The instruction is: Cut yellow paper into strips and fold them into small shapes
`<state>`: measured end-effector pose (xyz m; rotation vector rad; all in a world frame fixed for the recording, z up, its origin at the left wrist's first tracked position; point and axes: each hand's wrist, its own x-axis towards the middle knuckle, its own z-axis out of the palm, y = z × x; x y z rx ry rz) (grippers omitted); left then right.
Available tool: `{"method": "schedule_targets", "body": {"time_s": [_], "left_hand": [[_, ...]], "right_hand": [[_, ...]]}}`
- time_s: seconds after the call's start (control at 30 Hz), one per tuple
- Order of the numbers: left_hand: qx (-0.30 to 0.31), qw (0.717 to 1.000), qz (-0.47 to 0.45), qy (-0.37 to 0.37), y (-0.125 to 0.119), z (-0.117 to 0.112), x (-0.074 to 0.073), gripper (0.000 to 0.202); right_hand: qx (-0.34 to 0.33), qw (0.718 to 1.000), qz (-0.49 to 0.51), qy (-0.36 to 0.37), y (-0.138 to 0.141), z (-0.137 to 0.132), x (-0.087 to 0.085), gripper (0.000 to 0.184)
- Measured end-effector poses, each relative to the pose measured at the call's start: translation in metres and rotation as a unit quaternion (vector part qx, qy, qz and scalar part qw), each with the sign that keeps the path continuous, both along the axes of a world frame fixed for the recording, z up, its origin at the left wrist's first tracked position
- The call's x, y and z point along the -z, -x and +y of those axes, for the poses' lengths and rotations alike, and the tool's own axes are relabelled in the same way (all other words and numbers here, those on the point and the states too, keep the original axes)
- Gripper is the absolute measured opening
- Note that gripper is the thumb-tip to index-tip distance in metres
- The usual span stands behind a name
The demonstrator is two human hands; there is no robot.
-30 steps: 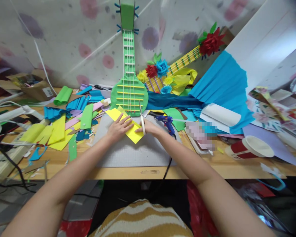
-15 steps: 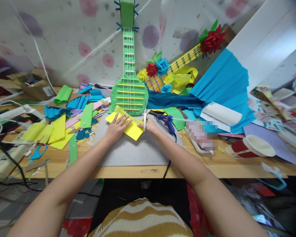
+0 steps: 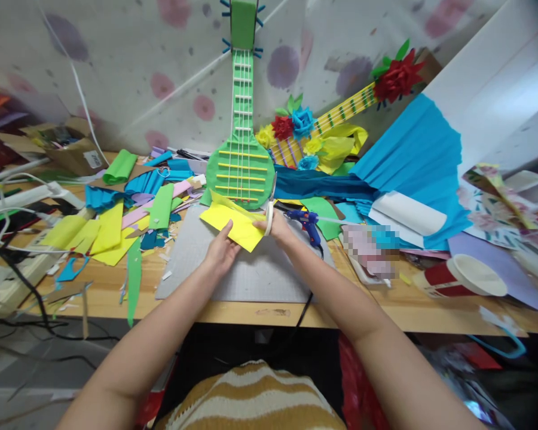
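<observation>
left grip (image 3: pixel 224 252) pinching yellow paper (image 3: pixel 240 227) at near edge; right grip (image 3: pixel 279 226) holding scissors (image 3: pixel 269 217) at paper's right end. likely handling light, creasing easily; edges suiting gentle hold.

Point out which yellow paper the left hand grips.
The yellow sheet over the grey mat: the left hand pinches its near edge. The yellow strips among the scraps at left, and the yellow wrap beside the flowers, touch neither hand.

left fingers (image 3: pixel 232 253): part-hidden (under yellow paper (image 3: pixel 242 227)) | green lute (image 3: pixel 241 170): top cut off | packet (image 3: pixel 363 251): pixelated
</observation>
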<state>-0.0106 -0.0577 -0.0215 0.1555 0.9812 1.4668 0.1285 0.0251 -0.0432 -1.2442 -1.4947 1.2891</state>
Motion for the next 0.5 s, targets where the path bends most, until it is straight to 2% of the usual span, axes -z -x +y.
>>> {"method": "schedule_targets", "body": {"time_s": [0.07, 0.2, 0.33, 0.5], "left_hand": [[-0.021, 0.999, -0.014, 0.029, -0.001, 0.011, 0.000, 0.015], [-0.051, 0.998, -0.005, 0.032, 0.000, 0.032, 0.014, 0.022], [-0.083, 0.992, 0.091, -0.008, 0.003, 0.036, 0.024, 0.023], [-0.062, 0.970, 0.215, -0.094, 0.015, 0.032, 0.022, 0.024]], "right_hand": [[0.000, 1.000, -0.001, 0.008, -0.001, -0.002, -0.002, 0.060], [0.002, 1.000, -0.005, -0.018, -0.002, -0.007, -0.004, 0.059], [-0.010, 0.998, -0.018, -0.052, -0.004, -0.010, -0.005, 0.055], [-0.022, 0.998, -0.009, -0.062, -0.004, -0.006, -0.010, 0.054]]}}
